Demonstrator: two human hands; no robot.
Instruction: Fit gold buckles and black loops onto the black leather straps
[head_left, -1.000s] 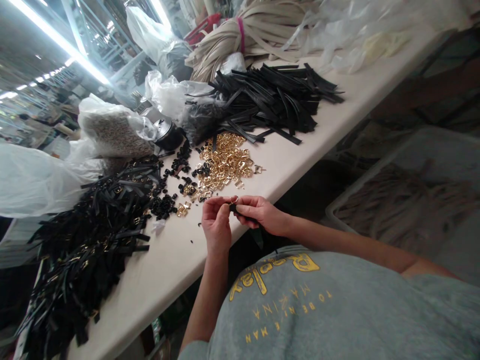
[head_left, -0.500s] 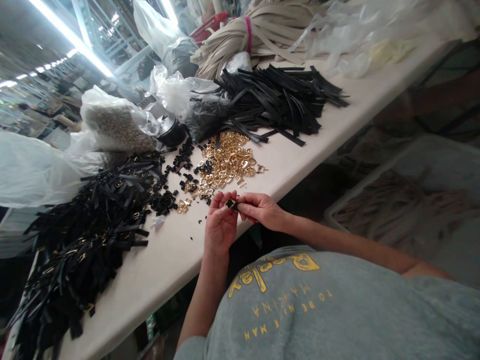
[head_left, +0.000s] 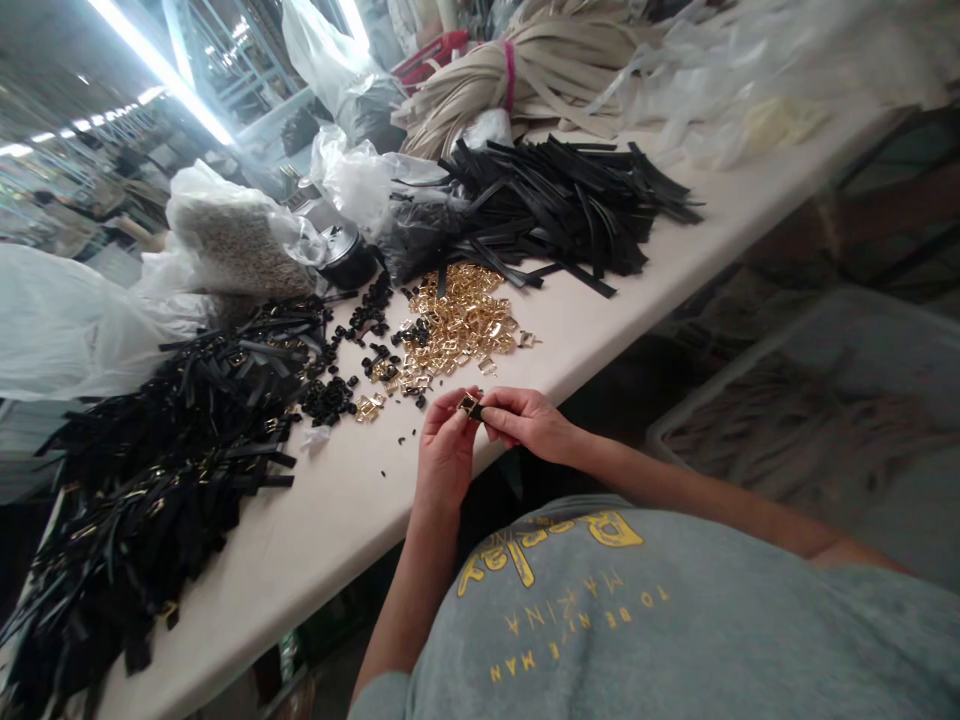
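Near the table's front edge, my left hand and my right hand meet, both closed. Between them is a short black strap with a gold buckle at its end. The left fingers and thumb pinch the buckle end, while my right thumb and fingers press on the black strap beside it. My fingers cover much of the strap. Just beyond the hands lies a heap of gold buckles. Small black loops are piled to its left.
Black straps with gold buckles cover the table's left side. Loose black straps lie behind the buckles. Farther back are a beige strap bundle, plastic bags and a black can. A clear bin stands at right below the table.
My left fingers have curled in closer around the buckle, whose gold frame now shows more. Both hands stay together in nearly the same place. The view has shifted slightly.
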